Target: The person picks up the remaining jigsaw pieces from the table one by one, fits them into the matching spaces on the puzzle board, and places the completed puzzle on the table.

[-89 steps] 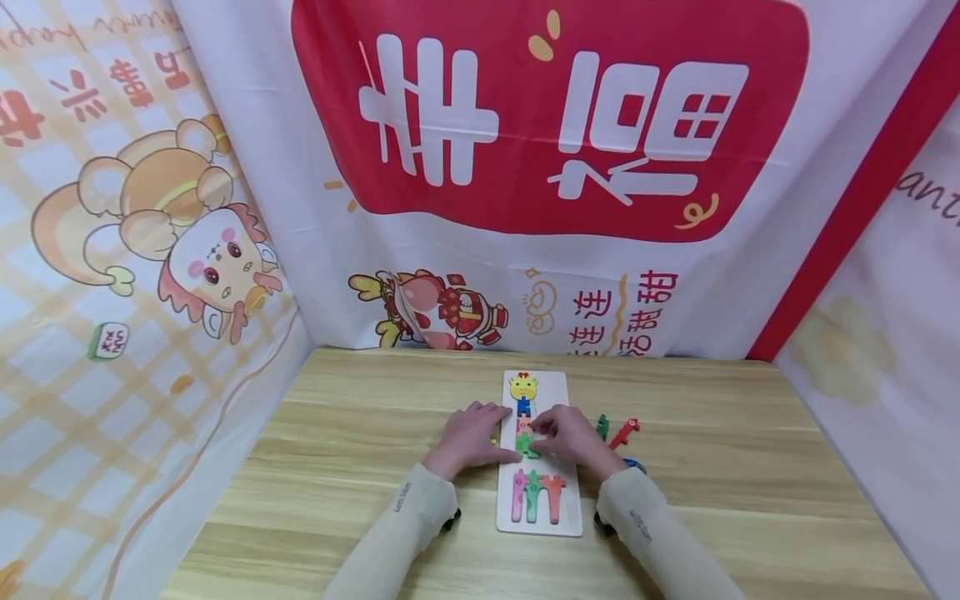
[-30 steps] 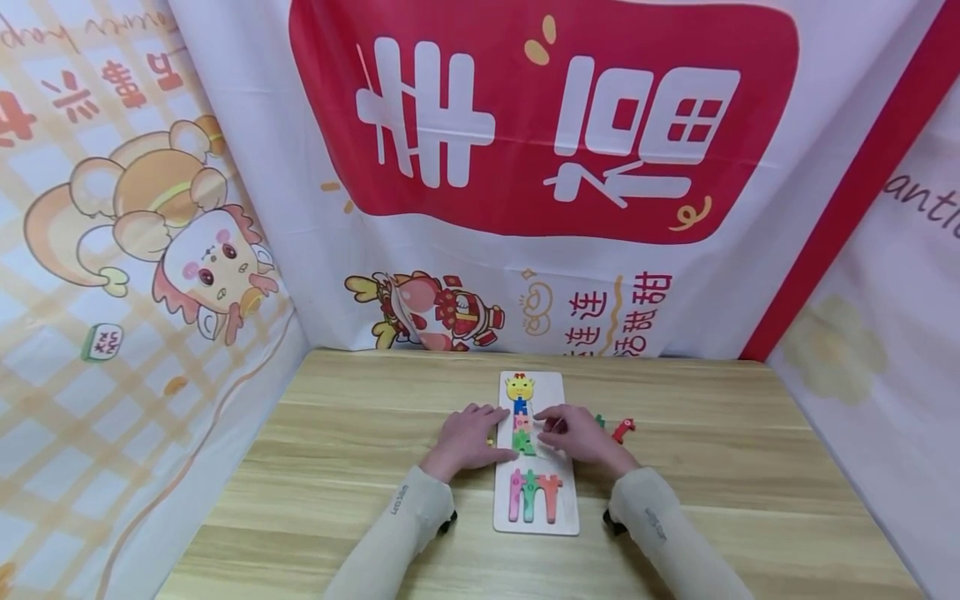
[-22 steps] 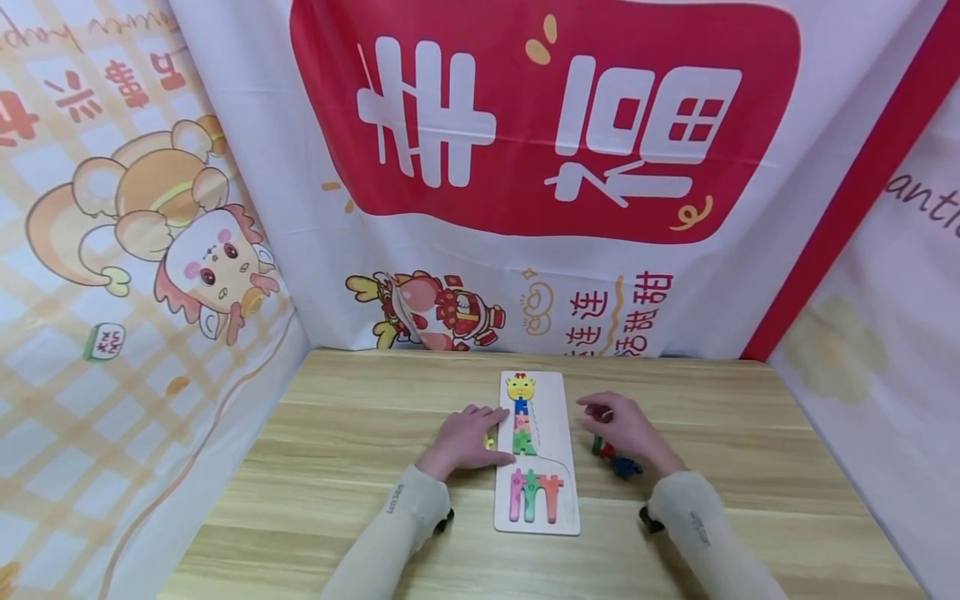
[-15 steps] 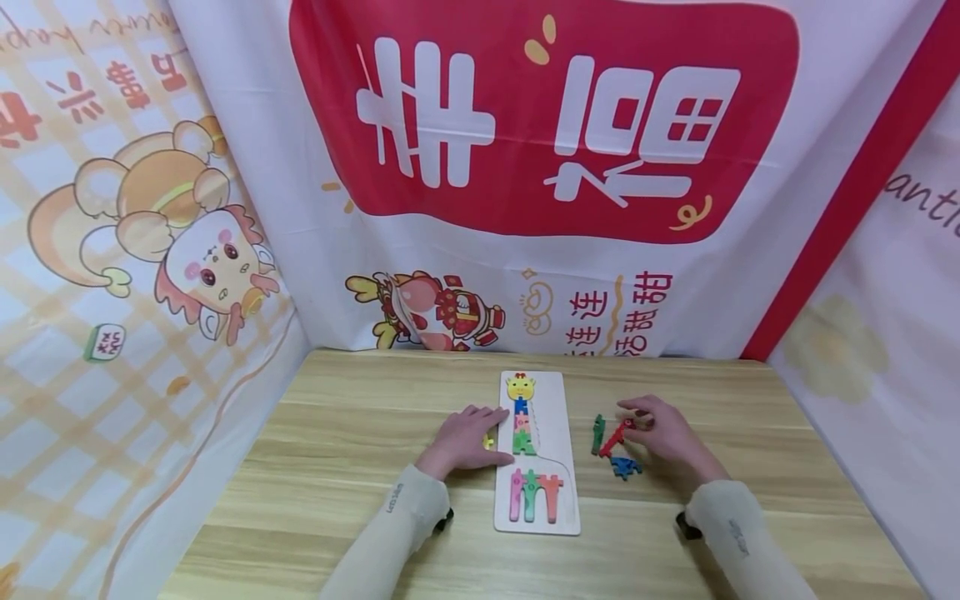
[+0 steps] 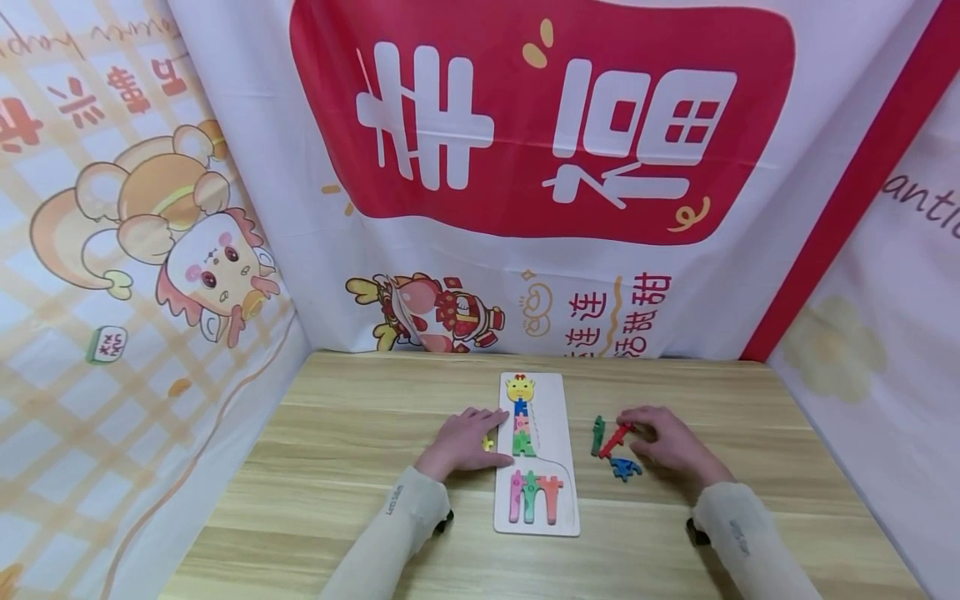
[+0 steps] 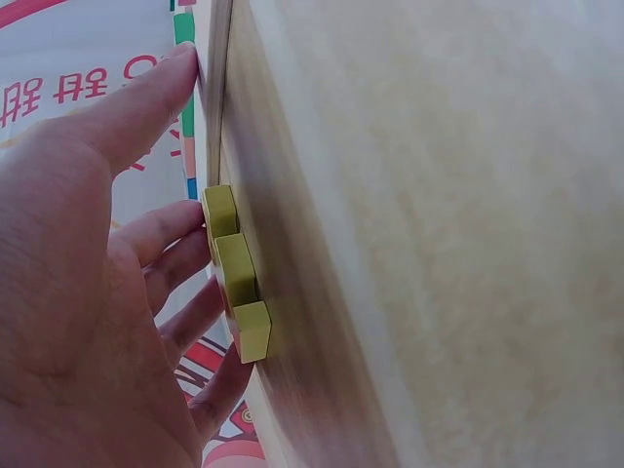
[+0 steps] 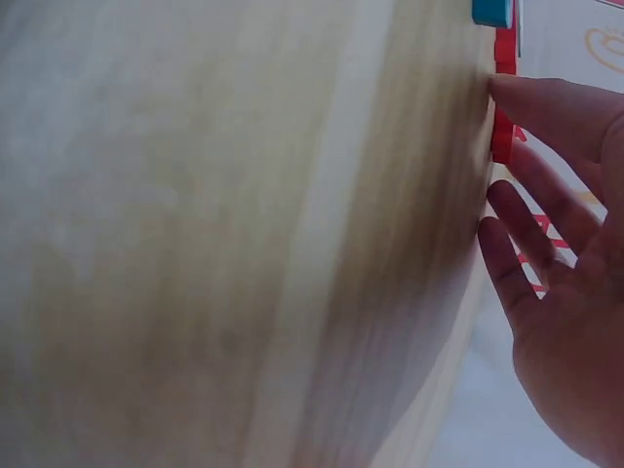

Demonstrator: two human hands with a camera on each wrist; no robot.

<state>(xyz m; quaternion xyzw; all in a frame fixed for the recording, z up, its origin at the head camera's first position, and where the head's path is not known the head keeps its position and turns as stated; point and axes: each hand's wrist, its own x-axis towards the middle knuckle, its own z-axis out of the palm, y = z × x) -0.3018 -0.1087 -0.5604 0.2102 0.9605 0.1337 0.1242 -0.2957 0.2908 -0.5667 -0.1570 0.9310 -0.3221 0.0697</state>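
A white giraffe puzzle board (image 5: 551, 425) lies on the table, bearing a yellow head piece (image 5: 521, 387), several neck pieces (image 5: 522, 423) and a row of leg pieces (image 5: 530, 497). My left hand (image 5: 461, 442) rests at its left edge with fingers and thumb spread. Beside that hand's fingers is a yellow puzzle piece (image 6: 237, 268), partly hidden in the head view. To the right of the board, my right hand (image 5: 667, 442) has thumb and index finger on either side of a red puzzle piece (image 5: 617, 438), at its far end.
Near the red piece lie a green puzzle piece (image 5: 597, 435) and a blue puzzle piece (image 5: 625, 468). The wooden table (image 5: 360, 467) ends at a printed cloth backdrop (image 5: 525, 292), with more printed cloth at both sides.
My right hand has left the board's neck pieces and moved right to the red piece, its thumb and index finger now closer around it. The left hand has stayed at the board's edge.
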